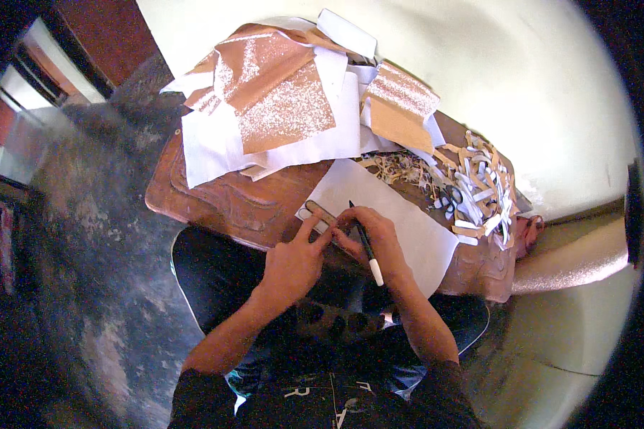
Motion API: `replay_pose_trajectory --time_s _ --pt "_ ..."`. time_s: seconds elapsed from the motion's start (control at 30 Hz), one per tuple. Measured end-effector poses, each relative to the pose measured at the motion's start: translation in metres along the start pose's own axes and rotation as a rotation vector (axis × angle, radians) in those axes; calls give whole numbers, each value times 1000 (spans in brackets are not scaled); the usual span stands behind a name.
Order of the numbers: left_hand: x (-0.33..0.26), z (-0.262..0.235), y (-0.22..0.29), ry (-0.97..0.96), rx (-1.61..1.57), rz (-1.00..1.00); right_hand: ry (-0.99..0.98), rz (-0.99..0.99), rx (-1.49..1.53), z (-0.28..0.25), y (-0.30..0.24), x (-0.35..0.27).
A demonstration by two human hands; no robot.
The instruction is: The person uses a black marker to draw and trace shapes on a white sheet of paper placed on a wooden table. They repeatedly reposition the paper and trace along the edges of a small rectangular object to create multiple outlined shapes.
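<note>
A white sheet (408,222) lies at an angle on the near part of the brown table. On its near-left edge rests a small flat strip with rounded ends and a dark outline (320,212). My left hand (297,264) presses this strip down with its extended fingertips. Close beside it, my right hand (378,236) is closed around a black pen with a white end (369,254). The pen slants across the hand, white end toward me. The fingertips of both hands nearly meet, and they hide part of the strip.
Large brown glittery sheets with white backing (286,100) pile up at the table's far left. Smaller brown pieces (401,107) lie right of them. Black-handled scissors (447,200) sit by a heap of white and tan offcuts (483,186). A glittery roll (572,261) is at the right.
</note>
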State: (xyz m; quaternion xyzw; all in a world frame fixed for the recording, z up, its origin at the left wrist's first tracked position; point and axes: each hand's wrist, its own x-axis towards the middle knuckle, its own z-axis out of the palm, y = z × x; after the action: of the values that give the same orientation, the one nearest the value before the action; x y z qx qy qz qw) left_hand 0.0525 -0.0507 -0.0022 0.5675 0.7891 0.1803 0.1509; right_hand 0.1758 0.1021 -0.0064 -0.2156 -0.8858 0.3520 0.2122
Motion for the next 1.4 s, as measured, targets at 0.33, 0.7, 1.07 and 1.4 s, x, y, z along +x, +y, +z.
replay_pose_trajectory --time_s 0.33,0.7,1.07,1.4 --pt "-8 -8 -23 131 -202 111 -120 190 85 -8 -12 7" --pt "-14 -17 -35 169 -321 4 213 178 -19 -45 4 23" --pt "-11 -17 -34 187 -298 4 -59 113 -13 -22 7 23" --pt "-11 -15 -32 212 -222 8 -107 30 -3 -16 13 26"
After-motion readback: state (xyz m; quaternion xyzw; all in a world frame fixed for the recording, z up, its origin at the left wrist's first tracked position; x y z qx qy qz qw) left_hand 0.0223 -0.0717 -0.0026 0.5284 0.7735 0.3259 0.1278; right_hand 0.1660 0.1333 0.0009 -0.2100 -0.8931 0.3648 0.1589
